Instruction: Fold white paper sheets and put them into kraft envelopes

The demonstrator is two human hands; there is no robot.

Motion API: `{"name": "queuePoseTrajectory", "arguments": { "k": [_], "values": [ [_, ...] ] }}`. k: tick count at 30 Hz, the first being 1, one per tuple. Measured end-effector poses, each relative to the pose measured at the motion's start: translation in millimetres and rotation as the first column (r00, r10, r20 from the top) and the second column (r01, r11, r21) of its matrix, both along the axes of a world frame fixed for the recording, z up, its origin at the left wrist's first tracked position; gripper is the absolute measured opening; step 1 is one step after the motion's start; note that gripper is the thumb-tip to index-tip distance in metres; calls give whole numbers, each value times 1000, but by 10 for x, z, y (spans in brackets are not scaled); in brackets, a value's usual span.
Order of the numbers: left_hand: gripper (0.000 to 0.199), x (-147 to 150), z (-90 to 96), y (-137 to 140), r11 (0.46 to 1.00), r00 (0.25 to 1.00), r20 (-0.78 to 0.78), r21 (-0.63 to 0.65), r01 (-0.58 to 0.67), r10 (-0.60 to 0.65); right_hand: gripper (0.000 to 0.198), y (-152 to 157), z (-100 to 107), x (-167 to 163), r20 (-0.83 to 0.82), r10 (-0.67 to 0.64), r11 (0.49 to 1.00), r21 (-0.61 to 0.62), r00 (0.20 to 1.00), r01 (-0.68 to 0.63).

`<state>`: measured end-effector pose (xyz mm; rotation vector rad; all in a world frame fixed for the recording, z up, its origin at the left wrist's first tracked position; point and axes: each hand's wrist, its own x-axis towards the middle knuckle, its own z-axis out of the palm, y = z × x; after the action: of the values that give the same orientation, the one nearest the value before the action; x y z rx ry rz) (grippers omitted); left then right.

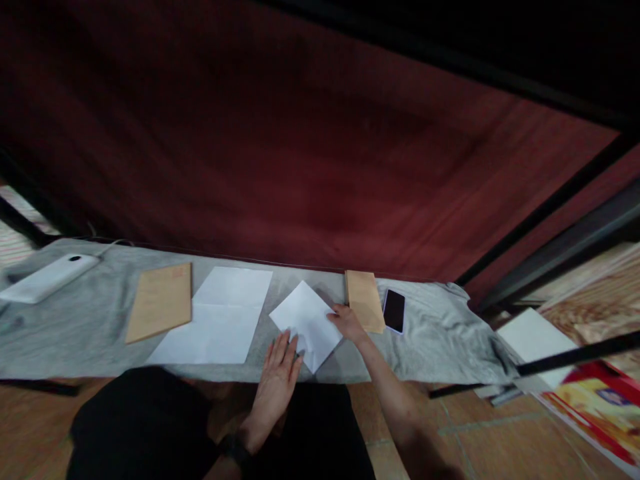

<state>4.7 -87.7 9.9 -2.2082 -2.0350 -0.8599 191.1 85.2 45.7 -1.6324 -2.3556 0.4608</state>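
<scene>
A white sheet of paper (309,320) lies turned at an angle in front of me, smaller than the creased white sheet (220,327) to its left. My left hand (281,363) is open, its fingers stretched over the paper's lower left edge. At the right edge, my right hand (349,321) pinches the paper between thumb and fingers. Part of the paper near my left fingertips looks slightly bent. Just beyond my right hand sits a stack of brown envelopes (366,300).
A phone (395,310) lies right of the envelopes. Another brown envelope stack (161,300) overlaps the creased sheet. A white power strip (53,277) with a cable is at far left. Grey cloth (443,327) covers the narrow surface; a dark red curtain (300,153) hangs behind it.
</scene>
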Motion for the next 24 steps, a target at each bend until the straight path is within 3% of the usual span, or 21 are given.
{"name": "queuePoseTrajectory", "arguments": {
  "k": [4,8,11,15,18,24],
  "values": [
    [52,-16,52,66,1000,996,91,11,2,-3,26,-211,-181,31,-78,-68,998,-13,995,67],
    [50,-45,-68,81,1000,995,93,-8,22,-21,31,-501,-325,-16,-123,-118,993,16,985,121],
    [47,-26,-161,72,1000,999,30,-25,18,-17,42,-649,-319,-42,-125,-150,983,87,981,161],
    [49,63,-124,157,999,998,-46,-28,34,-36,49,-710,-256,-166,-58,-4,967,253,998,18],
    [53,116,-51,347,998,996,-64,-26,55,-56,47,-682,-275,-321,-25,109,964,248,994,-99],
    [57,43,-112,651,994,989,-140,-106,21,-36,48,-553,-437,-385,56,92,963,248,994,-103]
  ]
}}
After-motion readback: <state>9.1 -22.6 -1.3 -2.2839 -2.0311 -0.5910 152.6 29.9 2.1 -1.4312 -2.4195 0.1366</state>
